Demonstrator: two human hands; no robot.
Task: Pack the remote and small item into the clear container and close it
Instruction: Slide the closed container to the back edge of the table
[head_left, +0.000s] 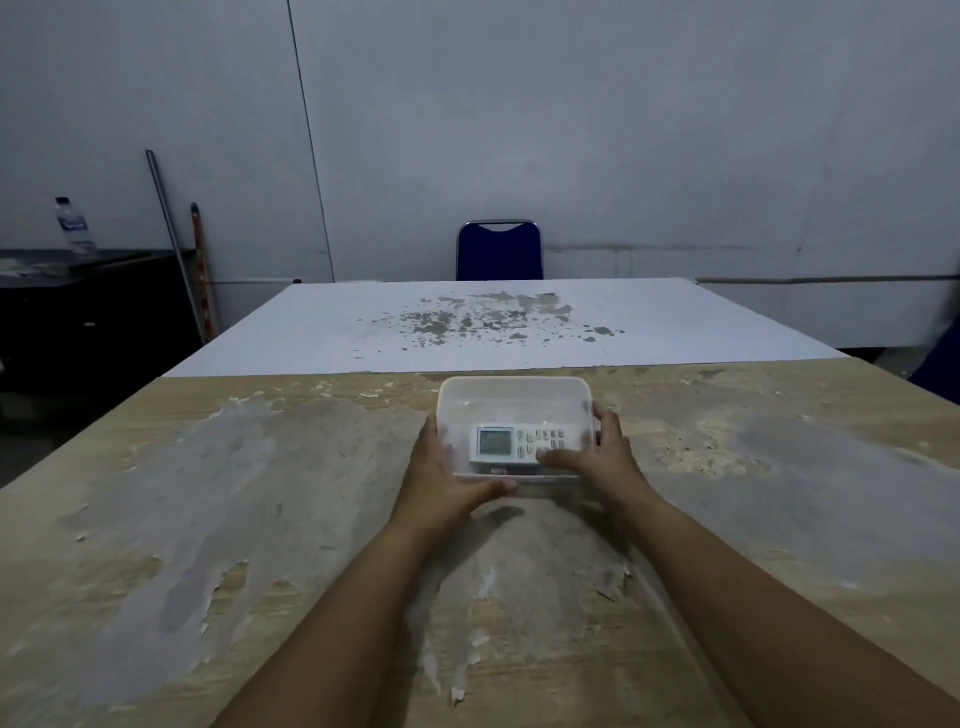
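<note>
A clear plastic container stands on the worn wooden table, straight ahead of me. A white remote with a small screen lies inside it, lengthwise left to right. My left hand grips the container's left side and near corner, thumb along the front edge. My right hand holds the right side, with its fingers lying over the top above the remote's buttons. Whether a lid sits on the container I cannot tell. A small reddish thing shows under the remote's near edge, too small to make out.
A white board with grey flaking patches covers the far half of the table. A blue chair stands behind it at the wall. At the left a dark cabinet carries a water bottle, and two poles lean beside it.
</note>
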